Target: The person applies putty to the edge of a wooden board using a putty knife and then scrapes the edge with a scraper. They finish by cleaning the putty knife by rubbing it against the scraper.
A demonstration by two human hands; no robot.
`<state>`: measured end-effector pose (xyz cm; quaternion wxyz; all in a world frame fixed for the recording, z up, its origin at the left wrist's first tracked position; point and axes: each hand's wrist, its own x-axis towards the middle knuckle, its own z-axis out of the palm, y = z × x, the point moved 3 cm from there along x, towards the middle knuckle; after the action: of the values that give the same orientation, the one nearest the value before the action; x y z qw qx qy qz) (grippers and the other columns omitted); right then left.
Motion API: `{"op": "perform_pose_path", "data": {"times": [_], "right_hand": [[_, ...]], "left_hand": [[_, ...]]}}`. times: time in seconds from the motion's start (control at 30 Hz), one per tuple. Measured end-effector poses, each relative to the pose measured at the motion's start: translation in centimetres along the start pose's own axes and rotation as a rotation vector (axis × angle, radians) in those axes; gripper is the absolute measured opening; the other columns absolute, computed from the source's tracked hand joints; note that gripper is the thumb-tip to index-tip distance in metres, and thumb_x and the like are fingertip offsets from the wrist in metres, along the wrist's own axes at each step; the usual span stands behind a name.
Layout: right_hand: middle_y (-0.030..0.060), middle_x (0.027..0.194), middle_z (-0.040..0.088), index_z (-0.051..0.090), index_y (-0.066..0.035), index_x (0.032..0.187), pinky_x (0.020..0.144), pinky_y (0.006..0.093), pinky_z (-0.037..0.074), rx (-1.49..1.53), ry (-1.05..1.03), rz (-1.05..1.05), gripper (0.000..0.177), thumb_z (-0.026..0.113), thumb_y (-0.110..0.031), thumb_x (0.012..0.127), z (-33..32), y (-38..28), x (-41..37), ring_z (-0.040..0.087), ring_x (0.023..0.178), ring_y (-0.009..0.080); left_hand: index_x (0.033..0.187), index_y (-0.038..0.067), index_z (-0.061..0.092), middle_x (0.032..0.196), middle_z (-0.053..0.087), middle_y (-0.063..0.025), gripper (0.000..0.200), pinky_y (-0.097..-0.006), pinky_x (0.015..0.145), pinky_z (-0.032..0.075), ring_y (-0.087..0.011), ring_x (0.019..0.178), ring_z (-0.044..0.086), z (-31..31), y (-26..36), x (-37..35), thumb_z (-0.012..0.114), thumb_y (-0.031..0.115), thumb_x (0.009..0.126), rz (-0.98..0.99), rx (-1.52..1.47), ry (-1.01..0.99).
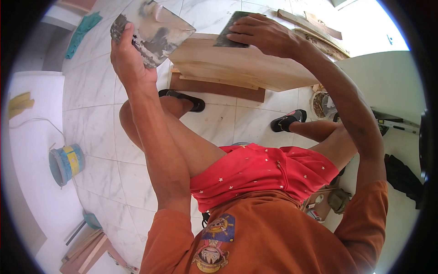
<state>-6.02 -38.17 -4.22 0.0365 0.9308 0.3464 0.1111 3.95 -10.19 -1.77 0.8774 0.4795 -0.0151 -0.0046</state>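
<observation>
My left hand (132, 59), at the upper left, grips a flat square plate (169, 28) smeared with pale and dark paste, the thumb lying over its near edge. At the upper middle, my right hand (262, 34) has its fingers pressed over a dark, flat rectangular tool (230, 32). This tool rests on or just above the far edge of a light wooden panel (246, 66); the contact cannot be made out. The panel lies in front of my knees, above a reddish-brown board (216, 91).
Wood strips (315, 34) lie at the upper right, near a round container (321, 104). A blue bucket (67, 164) with a yellow label stands left. Boards (89, 253) are at the lower left, a green cloth (82, 34) at the upper left. My feet flank the panel.
</observation>
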Motion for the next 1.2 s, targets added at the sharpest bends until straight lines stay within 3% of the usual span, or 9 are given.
{"op": "perform_pose_path", "data": {"times": [0.47,0.67,0.77,0.83,0.9,1.0,1.03,1.13,1.2], "right_hand": [[0.0077,0.145,0.054,0.056,-0.012,0.140,0.114,0.0419,0.039,-0.069,-0.189,0.070,0.066,0.069,0.000,0.076,-3.3,0.2,-12.6,0.050,0.133,0.0267],[0.0096,0.134,0.063,0.063,-0.008,0.132,0.108,0.0406,0.044,-0.048,-0.187,0.239,0.053,0.067,0.002,0.081,-7.1,-0.5,-15.8,0.055,0.128,0.0284],[0.0079,0.107,0.072,0.067,-0.004,0.125,0.089,0.0326,0.053,0.409,0.178,0.592,0.034,0.065,-0.002,0.091,-10.3,-1.9,-14.8,0.066,0.101,0.0210],[0.0036,0.092,0.068,0.067,-0.002,0.122,0.076,0.0283,0.050,0.630,0.114,1.044,0.027,0.063,-0.009,0.096,-12.7,-3.7,-13.7,0.061,0.085,0.0133],[-0.0043,0.077,0.058,0.068,0.000,0.117,0.064,0.0242,0.043,0.856,0.232,1.214,0.025,0.064,-0.018,0.099,-12.9,-4.8,-14.3,0.047,0.073,0.0043],[-0.0033,0.076,0.056,0.067,0.000,0.119,0.064,0.0241,0.042,0.852,0.449,1.035,0.025,0.062,-0.015,0.100,-13.1,-6.3,-12.7,0.046,0.073,0.0053],[0.0041,0.090,0.067,0.063,-0.001,0.125,0.071,0.0266,0.050,0.803,0.366,1.012,0.028,0.057,-0.007,0.099,-14.2,-6.8,-11.9,0.060,0.080,0.0100],[0.0147,0.123,0.068,0.057,-0.003,0.137,0.091,0.0342,0.055,0.529,0.486,0.573,0.047,0.056,0.007,0.090,-14.8,-8.3,-9.3,0.068,0.110,0.0237],[0.0156,0.140,0.058,0.054,-0.006,0.142,0.105,0.0421,0.049,0.518,0.420,0.484,0.062,0.057,0.012,0.082,-14.8,-9.4,-8.6,0.057,0.128,0.0292]], "left_hand": [[0.131,-0.004,0.054,0.121,0.064,-0.0144,0.042,-0.0391,0.087,0.058,-0.0265,0.104,0.067,2.1,-1.9,-1.0,0.063,0.013,0.095,-0.066,0.018,-0.069],[0.131,-0.003,0.056,0.119,0.066,-0.0125,0.039,-0.0368,0.086,0.058,-0.0239,0.102,0.067,2.9,-3.7,-2.0,0.062,0.013,0.096,-0.148,-0.003,-0.107],[0.131,-0.002,0.057,0.117,0.067,-0.0111,0.038,-0.0357,0.085,0.059,-0.0218,0.100,0.068,3.9,-5.2,-2.9,0.063,0.014,0.097,-0.264,-0.036,-0.163],[0.131,-0.002,0.056,0.117,0.067,-0.0107,0.039,-0.0358,0.083,0.060,-0.0211,0.098,0.068,4.9,-6.5,-4.1,0.064,0.016,0.097,-0.390,-0.087,-0.221],[0.132,-0.003,0.056,0.119,0.068,-0.0138,0.041,-0.0383,0.085,0.061,-0.0249,0.102,0.070,6.3,-7.8,-5.8,0.063,0.019,0.098,-0.499,-0.097,-0.236],[0.132,-0.002,0.056,0.119,0.068,-0.0138,0.040,-0.0391,0.086,0.061,-0.0246,0.103,0.070,8.1,-9.2,-8.3,0.062,0.021,0.100,-0.617,-0.165,-0.311],[0.132,-0.002,0.055,0.119,0.068,-0.0137,0.039,-0.0393,0.086,0.061,-0.0247,0.103,0.070,8.6,-9.6,-9.0,0.061,0.021,0.100,-0.649,-0.195,-0.345],[0.133,-0.002,0.054,0.120,0.068,-0.0143,0.039,-0.0403,0.088,0.061,-0.0252,0.103,0.070,9.6,-10.4,-10.4,0.057,0.022,0.103,-0.764,-0.320,-0.379],[0.136,0.000,0.050,0.122,0.065,-0.0132,0.037,-0.0393,0.089,0.060,-0.0235,0.106,0.068,9.8,-10.7,-10.7,0.053,0.019,0.104,-0.862,-0.336,-0.361]]}}
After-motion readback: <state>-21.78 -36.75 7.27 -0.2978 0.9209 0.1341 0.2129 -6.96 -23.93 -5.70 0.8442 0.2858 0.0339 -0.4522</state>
